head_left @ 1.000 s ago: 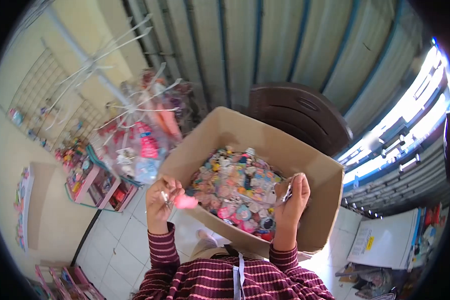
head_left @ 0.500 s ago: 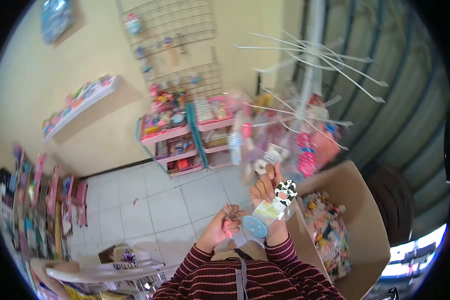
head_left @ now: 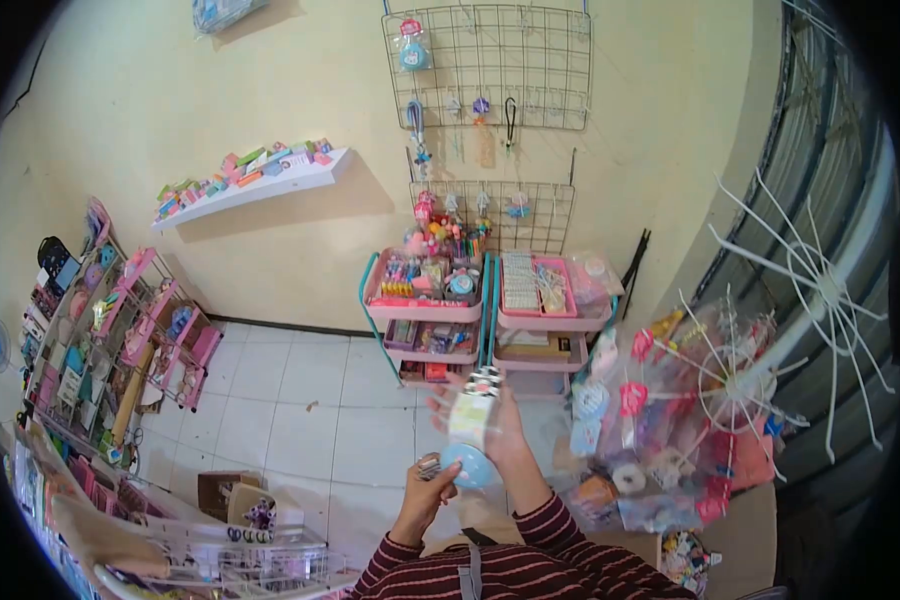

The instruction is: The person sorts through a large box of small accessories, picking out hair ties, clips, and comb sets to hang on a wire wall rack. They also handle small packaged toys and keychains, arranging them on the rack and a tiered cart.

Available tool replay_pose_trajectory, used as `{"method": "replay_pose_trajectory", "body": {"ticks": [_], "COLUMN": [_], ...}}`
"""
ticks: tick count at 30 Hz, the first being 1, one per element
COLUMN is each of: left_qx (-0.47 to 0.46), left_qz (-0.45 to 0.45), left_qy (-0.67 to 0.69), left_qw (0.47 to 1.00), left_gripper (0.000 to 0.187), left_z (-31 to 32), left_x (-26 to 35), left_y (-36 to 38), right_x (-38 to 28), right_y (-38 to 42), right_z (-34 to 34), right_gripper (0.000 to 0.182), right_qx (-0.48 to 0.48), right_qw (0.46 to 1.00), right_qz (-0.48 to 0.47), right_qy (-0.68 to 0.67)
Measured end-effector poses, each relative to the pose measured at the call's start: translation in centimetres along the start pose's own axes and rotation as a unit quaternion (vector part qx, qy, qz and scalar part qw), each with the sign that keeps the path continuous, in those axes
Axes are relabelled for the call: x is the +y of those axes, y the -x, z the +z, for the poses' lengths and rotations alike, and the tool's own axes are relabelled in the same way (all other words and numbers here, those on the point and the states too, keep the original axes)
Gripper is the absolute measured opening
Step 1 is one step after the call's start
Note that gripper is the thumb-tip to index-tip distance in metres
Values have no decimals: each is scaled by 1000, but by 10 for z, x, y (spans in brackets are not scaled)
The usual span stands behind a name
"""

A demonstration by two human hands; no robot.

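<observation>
A cow-patterned item [head_left: 474,420] has a black-and-white spotted top, a pale yellow-green middle and a round blue end [head_left: 467,466]. It lies upright along the palm of my right hand [head_left: 507,432], whose fingers show behind it, smeared by motion. My left hand [head_left: 425,500] is closed at the item's lower end, its thumb against the blue round part. A small silvery, striped thing [head_left: 428,466] shows at the left fingers; I cannot make out its kind. The hands are above the tiled floor, in front of my striped sleeves.
Pink trolleys [head_left: 425,312] with small goods stand by the wall, below wire grids [head_left: 490,65]. At right is a white spoked rack [head_left: 830,285] beside bagged goods [head_left: 650,400] and a cardboard box [head_left: 745,545]. Shelves [head_left: 100,340] line the left. A white wall shelf [head_left: 260,192] holds small boxes.
The view has swung right and up, showing more wall. Both hands have come together; the left thumb is now at the blue end. The pink thing in my left hand no longer shows.
</observation>
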State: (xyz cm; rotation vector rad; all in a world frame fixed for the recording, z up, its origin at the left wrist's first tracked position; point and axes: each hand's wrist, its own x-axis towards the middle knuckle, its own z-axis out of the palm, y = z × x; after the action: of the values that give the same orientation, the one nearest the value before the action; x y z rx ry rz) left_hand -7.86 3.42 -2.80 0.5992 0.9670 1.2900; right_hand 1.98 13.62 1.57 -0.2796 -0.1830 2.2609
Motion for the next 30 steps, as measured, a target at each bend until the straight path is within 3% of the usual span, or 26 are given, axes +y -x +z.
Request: {"method": "replay_pose_trajectory", "body": {"ticks": [1,2,4,5,6,8,9,10,12,13,18,20,22,23,24,26,27,29,30], "left_qx": [48,95,102,93,85,72,59,59,52,56,46,38,-7,-143,-148,-277,-283,-61,-67], "left_qz": [26,53,81,88,94,101,96,105,109,109,84,63,73,6,2,14,9,38,33], "left_qy": [8,16,-22,-48,-76,-110,-145,-153,-191,-187,-86,-43,7,-11,-11,206,205,128,125], "left_qw": [998,994,991,991,989,986,983,981,974,975,992,996,997,990,989,939,937,989,989], "left_gripper": [18,19,19,20,21,19,17,17,17,16,15,17,27,37,37,38,38,40,40], "left_z": [-1,-1,-2,0,1,-2,-5,-6,-4,0,-1,-6,-23,-64,-74,-84,-74,-46,-50], "left_x": [7,15,32,42,50,58,62,67,76,81,96,95,85,73,65,62,73,102,108], "left_y": [-16,-33,-65,-81,-96,-134,-151,-165,-189,-197,-232,-252,-273,-293,-308,-336,-343,-349,-359], "right_x": [-7,-15,-32,-39,-47,-66,-78,-88,-108,-118,-160,-187,-214,-226,-239,-264,-277,-305,-313], "right_y": [-14,-26,-48,-60,-75,-111,-126,-137,-154,-164,-195,-209,-224,-231,-236,-248,-257,-284,-293], "right_z": [-10,-7,8,12,9,-3,-3,-2,4,5,52,74,110,129,147,185,202,229,245], "right_gripper": [76,76,74,56,56,34,25,25,22,19,18,18,23,23,24,26,27,27,28], "right_qx": [-79,-87,-49,-48,-56,16,37,27,41,31,51,70,29,21,18,0,-15,-13,-24], "right_qw": [997,996,988,988,986,924,939,940,874,831,816,757,727,707,697,655,623,587,575], "right_qz": [7,5,-37,-40,-39,-183,-179,-183,-255,-292,-316,-359,-448,-491,-492,-518,-541,-559,-575], "right_qy": [12,17,142,144,149,335,290,286,412,473,481,541,520,509,522,550,565,585,581]}}
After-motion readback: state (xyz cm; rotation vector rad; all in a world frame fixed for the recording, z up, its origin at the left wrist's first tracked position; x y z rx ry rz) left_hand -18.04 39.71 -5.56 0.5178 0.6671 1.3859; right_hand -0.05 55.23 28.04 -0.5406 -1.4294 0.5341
